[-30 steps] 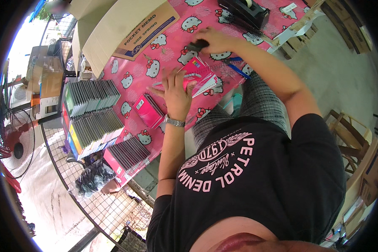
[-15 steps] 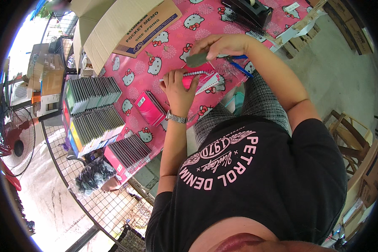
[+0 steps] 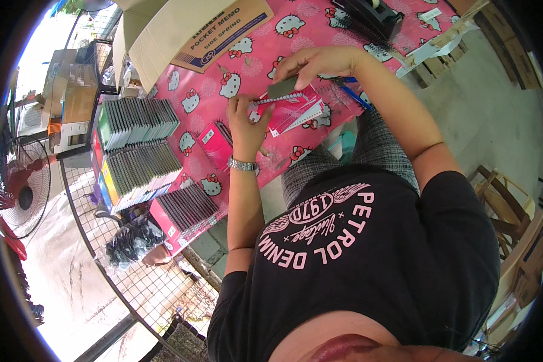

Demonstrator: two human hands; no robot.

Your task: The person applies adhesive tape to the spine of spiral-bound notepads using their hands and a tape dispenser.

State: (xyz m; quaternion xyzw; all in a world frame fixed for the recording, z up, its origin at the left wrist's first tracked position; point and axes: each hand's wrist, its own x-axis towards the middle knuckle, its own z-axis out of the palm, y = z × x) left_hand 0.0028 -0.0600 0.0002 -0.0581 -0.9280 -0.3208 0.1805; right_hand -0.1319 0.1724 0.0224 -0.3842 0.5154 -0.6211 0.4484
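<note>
My right hand (image 3: 323, 63) grips a small dark grey-green flat piece (image 3: 282, 88) between thumb and fingers, with its lower edge at the wire spiral of a pink notebook (image 3: 292, 104). At the left end of that spiral, my left hand (image 3: 247, 120) holds the notebook between thumb and fingers. White perforated sheets (image 3: 300, 119) stick out on the notebook's near side. Left of my left wrist lies a small stack of pink spiral notebooks (image 3: 213, 146). A blue-handled tool (image 3: 353, 93) rests under my right forearm; its kind is hard to make out.
Rows of spiral notebooks (image 3: 142, 163) stand at the table's left, with pink ones (image 3: 184, 211) nearer me. An open cardboard box (image 3: 223, 39) sits at the back. A black tape dispenser (image 3: 374, 18) is far right. A fan (image 3: 24, 190) stands beyond the wire mesh at left.
The grey-green piece has tilted and come down against the spiral. My left hand has shifted slightly, its fingers straighter. The whole view has moved a little.
</note>
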